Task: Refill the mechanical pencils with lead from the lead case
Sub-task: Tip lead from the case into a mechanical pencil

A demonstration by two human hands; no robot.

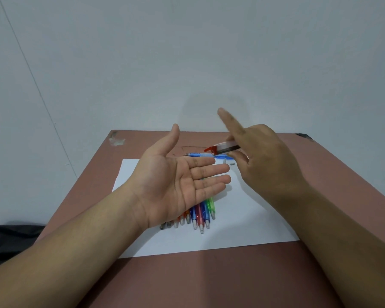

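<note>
My left hand (pixel 176 178) is held palm up above the table, fingers straight, with nothing visible in it. My right hand (pixel 262 156) grips the lead case (pixel 225 147), a clear case with a red cap end pointing left over my left fingertips; its index finger sticks up. A blue mechanical pencil (pixel 206 154) lies on the white paper (pixel 242 223) behind my hands. Several coloured mechanical pencils (pixel 200 215) lie side by side on the paper, partly hidden under my left hand.
The paper lies on a reddish-brown table (pixel 209 281) set against a pale wall. Small grey bits (pixel 228 162) lie on the paper near the blue pencil. A dark cloth (pixel 11 238) sits off the table's left side.
</note>
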